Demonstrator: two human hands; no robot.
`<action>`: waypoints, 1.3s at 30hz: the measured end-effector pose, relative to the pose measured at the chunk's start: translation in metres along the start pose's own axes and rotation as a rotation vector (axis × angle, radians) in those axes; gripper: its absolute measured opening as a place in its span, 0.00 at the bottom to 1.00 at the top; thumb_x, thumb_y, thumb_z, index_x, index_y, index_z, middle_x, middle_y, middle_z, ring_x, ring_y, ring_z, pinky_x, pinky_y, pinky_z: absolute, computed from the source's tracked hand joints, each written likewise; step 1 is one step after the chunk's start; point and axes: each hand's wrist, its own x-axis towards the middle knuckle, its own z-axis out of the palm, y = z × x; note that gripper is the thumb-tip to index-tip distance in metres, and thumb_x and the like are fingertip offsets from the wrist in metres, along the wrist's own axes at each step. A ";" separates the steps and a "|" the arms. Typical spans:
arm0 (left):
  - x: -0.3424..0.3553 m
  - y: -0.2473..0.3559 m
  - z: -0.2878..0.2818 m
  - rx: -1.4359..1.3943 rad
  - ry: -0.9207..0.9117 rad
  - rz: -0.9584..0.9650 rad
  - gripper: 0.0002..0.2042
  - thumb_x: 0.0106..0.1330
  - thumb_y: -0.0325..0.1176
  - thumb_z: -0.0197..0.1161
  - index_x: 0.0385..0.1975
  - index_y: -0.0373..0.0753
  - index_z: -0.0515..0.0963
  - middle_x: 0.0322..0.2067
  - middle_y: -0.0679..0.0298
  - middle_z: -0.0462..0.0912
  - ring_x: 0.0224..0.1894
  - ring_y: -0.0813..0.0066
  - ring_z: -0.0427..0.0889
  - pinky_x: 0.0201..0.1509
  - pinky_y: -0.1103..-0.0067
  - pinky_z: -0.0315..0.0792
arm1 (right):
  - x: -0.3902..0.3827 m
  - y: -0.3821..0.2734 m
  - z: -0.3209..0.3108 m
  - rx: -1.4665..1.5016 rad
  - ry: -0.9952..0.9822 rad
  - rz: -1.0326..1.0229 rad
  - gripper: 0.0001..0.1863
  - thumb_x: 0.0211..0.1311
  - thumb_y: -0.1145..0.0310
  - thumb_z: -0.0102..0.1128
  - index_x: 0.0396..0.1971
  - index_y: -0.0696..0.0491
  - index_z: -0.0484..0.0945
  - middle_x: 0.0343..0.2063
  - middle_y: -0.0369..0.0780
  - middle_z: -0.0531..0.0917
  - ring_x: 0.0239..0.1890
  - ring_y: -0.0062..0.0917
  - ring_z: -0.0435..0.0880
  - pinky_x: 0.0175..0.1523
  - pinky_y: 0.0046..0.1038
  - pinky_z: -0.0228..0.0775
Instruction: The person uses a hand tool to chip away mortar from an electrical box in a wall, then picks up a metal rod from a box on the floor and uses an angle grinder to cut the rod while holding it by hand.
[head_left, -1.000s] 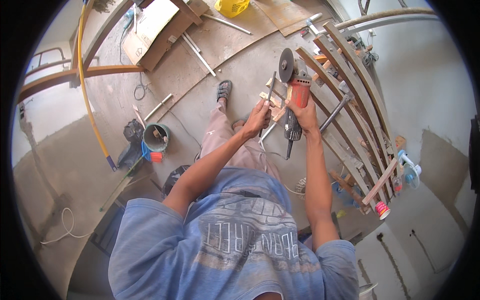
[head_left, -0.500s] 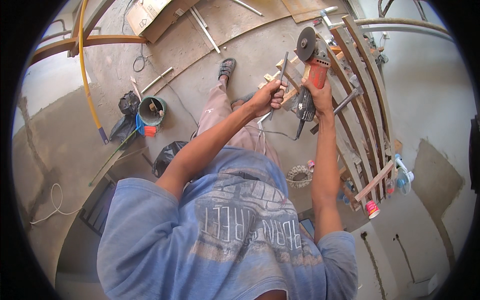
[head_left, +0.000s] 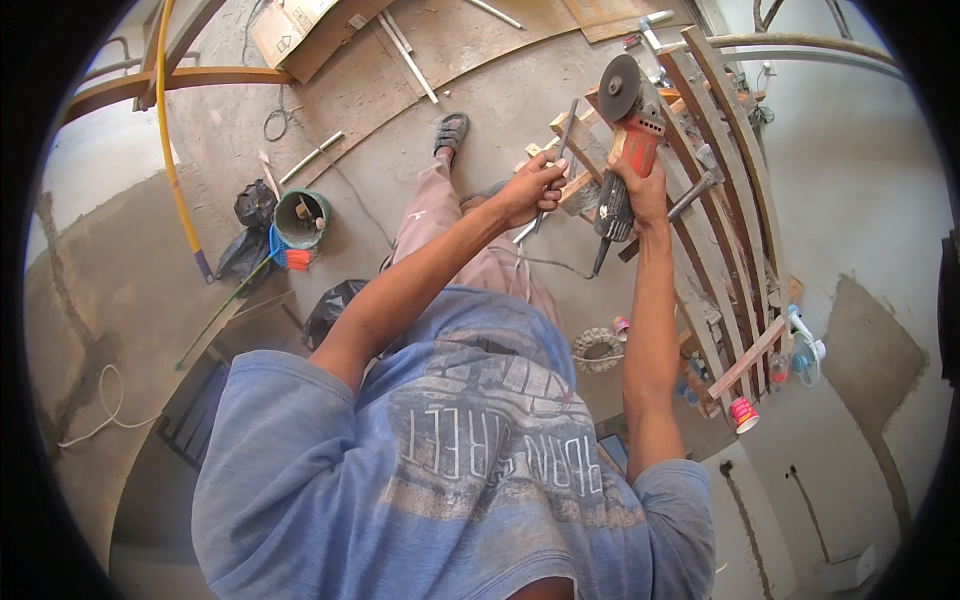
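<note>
My right hand [head_left: 640,178] is wrapped round the red and black body of an angle grinder [head_left: 637,150]. Its dark cutting disc [head_left: 619,88] points up and away from me, and its cord hangs from the near end. To the left of it, my left hand [head_left: 533,188] is closed round a thin dark metal rod [head_left: 569,132], which sticks out above and below the fist. The rod is tilted and stays apart from the disc. Whether the disc is spinning I cannot tell.
Long curved wooden pieces [head_left: 725,200] lean at my right, with a hammer [head_left: 697,182] among them. At left stand a green bucket [head_left: 302,240] and black bags [head_left: 258,207]. A cardboard box [head_left: 300,35] and white pipes [head_left: 408,60] lie on the far floor. The grinder's cord [head_left: 560,264] crosses my legs.
My left hand and the rod have shifted slightly left and toward me. The grinder in my right hand has moved a little to the right, widening the gap between them.
</note>
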 end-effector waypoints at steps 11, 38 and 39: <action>0.005 -0.026 -0.026 0.494 0.024 0.376 0.15 0.75 0.47 0.45 0.45 0.43 0.71 0.25 0.74 0.64 0.29 0.85 0.62 0.33 0.86 0.60 | -0.011 -0.004 0.003 -0.013 0.016 -0.060 0.22 0.53 0.66 0.69 0.44 0.58 0.71 0.32 0.38 0.78 0.30 0.20 0.81 0.35 0.22 0.75; -0.050 0.046 0.018 0.970 0.140 0.395 0.15 0.73 0.43 0.51 0.40 0.35 0.73 0.21 0.74 0.66 0.23 0.88 0.62 0.25 0.85 0.57 | -0.064 -0.012 -0.008 -0.388 0.141 -0.167 0.29 0.45 0.68 0.71 0.47 0.59 0.69 0.38 0.42 0.80 0.36 0.27 0.80 0.44 0.30 0.73; -0.052 0.044 0.021 0.973 0.147 0.413 0.15 0.73 0.42 0.51 0.40 0.35 0.73 0.21 0.74 0.67 0.24 0.88 0.62 0.25 0.84 0.58 | -0.071 -0.014 -0.008 -0.407 0.145 -0.144 0.29 0.45 0.68 0.71 0.48 0.59 0.69 0.39 0.42 0.79 0.38 0.27 0.79 0.46 0.29 0.72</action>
